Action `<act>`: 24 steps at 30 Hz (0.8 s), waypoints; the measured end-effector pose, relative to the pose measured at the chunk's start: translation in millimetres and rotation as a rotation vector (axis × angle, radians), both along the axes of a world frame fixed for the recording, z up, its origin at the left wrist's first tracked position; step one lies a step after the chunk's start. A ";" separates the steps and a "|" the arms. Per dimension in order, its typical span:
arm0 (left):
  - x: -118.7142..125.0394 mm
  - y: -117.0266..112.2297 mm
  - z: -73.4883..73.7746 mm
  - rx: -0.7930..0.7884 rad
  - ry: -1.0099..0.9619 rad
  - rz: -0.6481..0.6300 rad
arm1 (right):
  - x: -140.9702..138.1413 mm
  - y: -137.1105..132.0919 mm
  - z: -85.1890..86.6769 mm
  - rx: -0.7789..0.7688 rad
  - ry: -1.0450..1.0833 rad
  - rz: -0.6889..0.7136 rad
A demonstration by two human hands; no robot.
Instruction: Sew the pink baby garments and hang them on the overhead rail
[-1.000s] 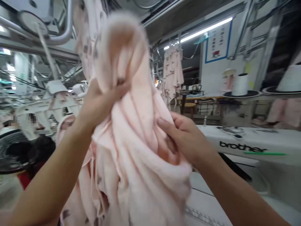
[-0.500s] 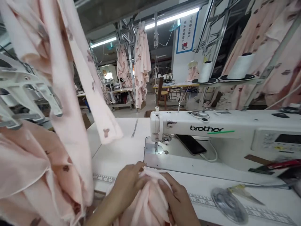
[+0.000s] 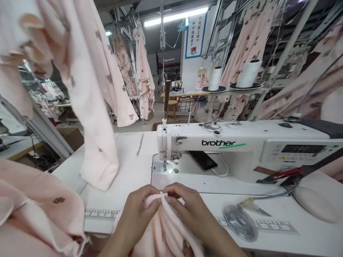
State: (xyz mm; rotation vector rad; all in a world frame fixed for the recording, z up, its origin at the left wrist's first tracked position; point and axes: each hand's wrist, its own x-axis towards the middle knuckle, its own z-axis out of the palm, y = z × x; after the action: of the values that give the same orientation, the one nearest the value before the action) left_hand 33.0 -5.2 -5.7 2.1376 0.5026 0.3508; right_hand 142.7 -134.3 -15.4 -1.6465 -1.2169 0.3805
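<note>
Both hands hold a pale pink fabric garment (image 3: pixel 162 233) at the table's front edge, just before the sewing machine (image 3: pixel 214 142). My left hand (image 3: pixel 138 207) pinches its folded edge between thumb and fingers. Close beside it, my right hand (image 3: pixel 184 205) is closed on the same edge, fingertips almost meeting the left ones. Below the hands the cloth drops in loose folds. Its lower part is out of view. The needle and presser foot (image 3: pixel 165 166) stand a little beyond my hands, with no cloth under them.
Pink printed garments hang at left, one sleeve (image 3: pixel 99 153) reaching the table (image 3: pixel 123 142). More pink cloth (image 3: pixel 40 207) lies at lower left. A phone (image 3: pixel 202 160) rests under the machine arm. A clear round dish (image 3: pixel 240 223), measuring tape (image 3: pixel 276 225) and red-handled tool (image 3: pixel 286 174) lie at right.
My right hand has come up to the fabric's edge, closer to my left hand. The view has turned right, and the hanging garments at left have shifted.
</note>
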 end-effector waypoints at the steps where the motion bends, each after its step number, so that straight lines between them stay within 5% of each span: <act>1: -0.4 -0.1 -1.4 -0.002 -0.002 -0.020 | 0.5 0.5 1.3 -0.024 -0.015 0.003; 4: -4.9 1.3 -6.2 0.112 -0.030 -0.121 | 5.9 2.9 4.5 -0.098 -0.005 0.038; 8: -12.7 3.1 -11.0 0.331 -0.183 -0.257 | 21.1 17.2 3.2 -0.261 0.532 0.288; 12: -16.6 2.4 -19.4 0.298 -0.264 -0.206 | 25.1 30.9 -10.6 -0.344 0.957 0.542; 19: -15.0 3.5 -39.1 0.034 -0.275 -0.130 | 7.9 28.0 -29.9 -0.223 1.092 0.454; 24: -15.5 6.4 -41.8 -0.041 -0.279 -0.039 | 1.5 14.0 -24.3 -0.026 0.793 0.201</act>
State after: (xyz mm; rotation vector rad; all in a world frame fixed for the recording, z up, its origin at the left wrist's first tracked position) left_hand 17.4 1.2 -47.6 2.0149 0.3051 0.6008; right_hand 144.2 -120.3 -39.7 -1.1941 -0.7609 1.0594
